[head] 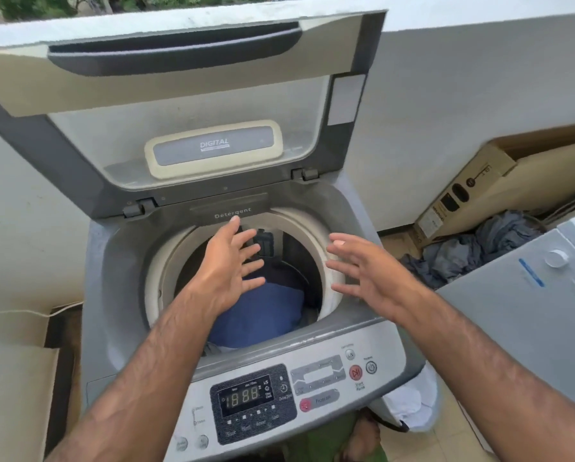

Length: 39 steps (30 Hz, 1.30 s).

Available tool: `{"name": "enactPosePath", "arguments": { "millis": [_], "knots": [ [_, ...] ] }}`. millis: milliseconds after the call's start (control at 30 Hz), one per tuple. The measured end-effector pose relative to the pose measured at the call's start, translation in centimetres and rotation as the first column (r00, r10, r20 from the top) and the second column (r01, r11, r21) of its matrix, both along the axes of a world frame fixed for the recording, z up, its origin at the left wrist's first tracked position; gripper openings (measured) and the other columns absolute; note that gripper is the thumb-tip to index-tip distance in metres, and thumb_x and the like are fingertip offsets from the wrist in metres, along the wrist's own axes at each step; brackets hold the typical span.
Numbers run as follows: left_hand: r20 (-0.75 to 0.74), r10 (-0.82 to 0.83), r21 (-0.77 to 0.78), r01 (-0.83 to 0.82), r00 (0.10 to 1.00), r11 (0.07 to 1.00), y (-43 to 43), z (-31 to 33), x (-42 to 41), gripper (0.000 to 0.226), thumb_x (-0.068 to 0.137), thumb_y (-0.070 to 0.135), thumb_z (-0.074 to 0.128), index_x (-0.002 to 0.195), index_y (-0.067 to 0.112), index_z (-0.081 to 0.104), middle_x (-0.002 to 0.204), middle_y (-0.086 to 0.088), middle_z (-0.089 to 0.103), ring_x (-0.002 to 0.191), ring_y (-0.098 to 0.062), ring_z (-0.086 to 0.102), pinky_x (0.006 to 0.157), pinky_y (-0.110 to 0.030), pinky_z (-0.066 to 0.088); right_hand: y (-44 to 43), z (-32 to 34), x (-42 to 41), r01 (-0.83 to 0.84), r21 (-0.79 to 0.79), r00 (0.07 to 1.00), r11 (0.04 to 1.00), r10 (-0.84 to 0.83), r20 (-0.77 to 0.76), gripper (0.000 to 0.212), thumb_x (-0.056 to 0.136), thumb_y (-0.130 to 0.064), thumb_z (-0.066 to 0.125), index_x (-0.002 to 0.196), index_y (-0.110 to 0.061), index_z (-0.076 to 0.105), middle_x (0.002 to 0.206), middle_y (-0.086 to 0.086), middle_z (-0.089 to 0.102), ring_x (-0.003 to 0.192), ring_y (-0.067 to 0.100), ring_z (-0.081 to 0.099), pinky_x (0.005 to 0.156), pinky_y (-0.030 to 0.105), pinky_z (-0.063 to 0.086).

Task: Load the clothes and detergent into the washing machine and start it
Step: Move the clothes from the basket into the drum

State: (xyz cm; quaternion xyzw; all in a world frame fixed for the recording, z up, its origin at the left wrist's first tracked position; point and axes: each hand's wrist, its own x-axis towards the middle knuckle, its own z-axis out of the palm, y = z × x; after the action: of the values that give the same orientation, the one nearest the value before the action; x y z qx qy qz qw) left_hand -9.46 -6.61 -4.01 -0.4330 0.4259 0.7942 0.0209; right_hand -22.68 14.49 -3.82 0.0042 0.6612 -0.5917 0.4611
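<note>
1. Forearms fill the bottom of the view, both reaching forward over the washing machine (pixel 112 261); nearest the camera after them is the control panel (pixel 252 400) at the front edge.
2. Far left: a flattened cardboard sheet (pixel 12 361) lies against the wall, well apart from the drum.
3. Left hand (pixel 227 261) hovers over the drum opening, fingers spread, palm down, gripping nothing. Its fingertips sit just below the detergent drawer (pixel 229 211).
4. Clothes (pixel 262 315): a blue garment lies inside the drum, below the left hand, with something darker behind it. Some of the load is in.
5. Right hand (pixel 363 271) hangs over the right rim of the drum, fingers splayed, empty too.
6. Lid (pixel 179 105) stands raised behind the opening.
7. Right of the machine: a grey heap of cloth (pixel 479 248) on the floor by a cardboard box (pixel 473 185); I cannot tell if it belongs to this load. A second appliance (pixel 529 311) stands at far right.
8. No detergent container in view.
9. Risks, as I judge them: starting without detergent, since the drawer looks shut; fabric caught on the rim if the lid is dropped on a stray sleeve; leaving the floor heap behind.
10. Readable writing: "Detergent" on the drawer; "DIGITAL" on the lid badge; display reads "18:88"; "Start/Pause" under the red button (pixel 355 372); "Program" on the long key. Smaller panel labels are too blurred.
</note>
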Motion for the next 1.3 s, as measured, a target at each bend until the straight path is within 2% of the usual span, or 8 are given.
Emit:
{"name": "enactPosePath", "arguments": {
  "millis": [200,367,633,800,1000,1067,1200,1300],
  "knots": [
    [-0.156,-0.139,-0.039,0.135,0.978,0.99,4.8,4.3,-4.1,0.066,0.096,0.067,0.036,0.146,0.026,0.055,0.151,-0.009,0.053,0.136,-0.031,0.052,0.114,-0.057,0.038,5.0,2.7,-1.5,0.101,-0.121,0.995,0.988,-0.1,0.015,0.033,0.099,-0.026,0.061,0.132,-0.028,0.067,0.137,-0.003,0.067,0.127,0.018,0.064,0.107,0.05,0.052],
    [-0.221,-0.285,-0.119,0.265,0.933,0.957,10.8,8.0,-8.4,0.063,0.097,0.066,0.037,0.139,0.026,0.062,0.139,-0.005,0.065,0.128,-0.029,0.062,0.11,-0.053,0.044,10.7,3.8,-3.5,0.202,-0.199,0.979,0.959,-0.195,0.055,0.036,0.099,-0.028,0.058,0.133,-0.025,0.068,0.135,-0.001,0.071,0.126,0.019,0.066,0.105,0.049,0.052],
    [-0.173,-0.546,-0.189,0.516,0.82,0.835,23.1,8.5,-15.7,0.059,0.099,0.062,0.035,0.141,0.028,0.059,0.143,-0.004,0.062,0.129,-0.025,0.06,0.11,-0.05,0.045,23.3,2.9,-6.8,0.367,-0.205,0.93,0.907,-0.363,0.058,0.035,0.1,-0.029,0.057,0.133,-0.026,0.068,0.135,-0.002,0.072,0.125,0.017,0.067,0.101,0.045,0.054],
    [-0.073,-0.641,-0.117,0.631,0.764,0.767,31.5,3.1,-18.3,0.056,0.098,0.061,0.039,0.138,0.027,0.06,0.142,-0.003,0.061,0.128,-0.025,0.06,0.11,-0.052,0.045,31.5,-1.2,-7.6,0.469,-0.104,0.882,0.877,-0.459,0.108,0.035,0.101,-0.029,0.057,0.133,-0.026,0.068,0.134,-0.003,0.071,0.124,0.016,0.068,0.101,0.044,0.055],
    [0.116,-0.687,0.027,0.689,0.717,0.724,38.2,-7.4,-19.1,0.051,0.098,0.06,0.044,0.132,0.027,0.062,0.139,-0.002,0.062,0.126,-0.024,0.059,0.107,-0.05,0.047,38.2,-10.5,-6.9,0.514,0.083,0.832,0.854,-0.519,0.196,0.032,0.099,-0.028,0.061,0.13,-0.027,0.07,0.131,-0.005,0.073,0.122,0.015,0.068,0.096,0.042,0.055],
    [0.187,-0.685,0.059,0.688,0.704,0.724,39.4,-11.6,-19.0,0.051,0.099,0.06,0.043,0.131,0.025,0.063,0.137,-0.002,0.062,0.126,-0.025,0.058,0.107,-0.049,0.048,39.8,-14.6,-6.4,0.503,0.159,0.823,0.849,-0.527,0.214,0.031,0.097,-0.027,0.065,0.127,-0.028,0.071,0.129,-0.005,0.074,0.12,0.015,0.069,0.094,0.041,0.056],
    [0.35,-0.661,0.123,0.667,0.664,0.735,40.2,-20.3,-18.2,0.052,0.098,0.061,0.045,0.128,0.022,0.063,0.134,-0.004,0.062,0.122,-0.025,0.058,0.105,-0.049,0.049,41.4,-23.7,-5.0,0.444,0.321,0.801,0.837,-0.531,0.277,0.025,0.096,-0.023,0.067,0.12,-0.028,0.073,0.127,-0.003,0.073,0.119,0.017,0.067,0.099,0.044,0.054],
    [0.432,-0.654,0.176,0.654,0.62,0.736,40.4,-26.8,-17.7,0.053,0.098,0.062,0.046,0.131,0.023,0.061,0.134,-0.002,0.061,0.123,-0.025,0.057,0.1,-0.046,0.049,41.6,-30.7,-3.9,0.382,0.409,0.773,0.829,-0.529,0.351,0.026,0.096,-0.022,0.068,0.121,-0.028,0.071,0.127,-0.002,0.071,0.121,0.019,0.064,0.095,0.043,0.054]
  ]
}}
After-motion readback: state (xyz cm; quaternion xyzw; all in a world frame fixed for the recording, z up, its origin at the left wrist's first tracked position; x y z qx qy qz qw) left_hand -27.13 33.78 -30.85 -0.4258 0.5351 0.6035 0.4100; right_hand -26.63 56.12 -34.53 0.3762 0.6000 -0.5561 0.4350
